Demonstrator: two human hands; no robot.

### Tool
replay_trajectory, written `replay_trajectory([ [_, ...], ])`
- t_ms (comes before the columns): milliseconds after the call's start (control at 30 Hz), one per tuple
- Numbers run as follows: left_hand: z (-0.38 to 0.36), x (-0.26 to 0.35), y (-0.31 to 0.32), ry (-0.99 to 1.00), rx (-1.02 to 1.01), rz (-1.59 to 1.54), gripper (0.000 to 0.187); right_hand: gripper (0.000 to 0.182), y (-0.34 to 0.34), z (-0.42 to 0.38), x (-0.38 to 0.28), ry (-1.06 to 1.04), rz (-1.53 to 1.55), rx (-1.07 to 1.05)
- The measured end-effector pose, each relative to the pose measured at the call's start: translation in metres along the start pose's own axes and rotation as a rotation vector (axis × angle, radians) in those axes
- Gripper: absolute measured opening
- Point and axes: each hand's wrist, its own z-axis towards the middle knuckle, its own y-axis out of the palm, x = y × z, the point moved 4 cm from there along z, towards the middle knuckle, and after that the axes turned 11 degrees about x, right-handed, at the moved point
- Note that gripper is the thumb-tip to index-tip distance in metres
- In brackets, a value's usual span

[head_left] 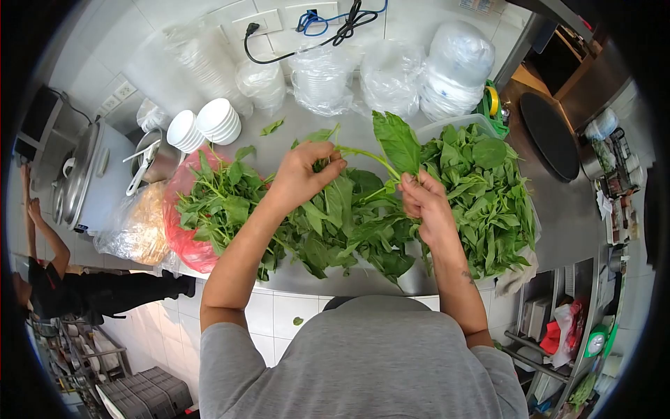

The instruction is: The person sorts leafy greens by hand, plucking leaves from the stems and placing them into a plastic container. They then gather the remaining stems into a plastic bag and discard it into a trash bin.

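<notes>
A leafy green stem (370, 155) stretches between my two hands above the steel counter. My left hand (307, 173) is closed, its fingers pinching the stem's left end. My right hand (424, 202) grips the stem near a large upright leaf (396, 143). Below them lies a heap of leafy stems (335, 223). To the left, more leafy stems (227, 192) spill from a red plastic bag (183, 209). At my right, a clear plastic container (447, 126) is full of loose green leaves (481, 202).
Stacked white bowls (218, 120) and bagged clear containers (322, 80) line the back of the steel counter (279, 133). A metal pot (157, 157) and a bag of pale food (136, 227) stand left. A black round pan (549, 136) is at right. Another person (91, 290) stands far left.
</notes>
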Motion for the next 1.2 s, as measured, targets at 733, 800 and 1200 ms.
replay_trajectory([
  [733, -0.049, -0.010, -0.112, -0.319, 0.788, -0.509, 0.011, 0.024, 0.016, 0.015, 0.014, 0.103, -0.040, -0.146],
  [800, -0.058, -0.021, -0.139, -0.304, 0.752, -0.579, 0.015, 0.026, 0.006, 0.018, 0.016, 0.101, -0.049, -0.154],
  [1200, -0.070, 0.023, -0.100, -0.377, 0.472, -0.549, 0.008, 0.034, 0.002, 0.021, 0.024, 0.121, -0.027, -0.236],
])
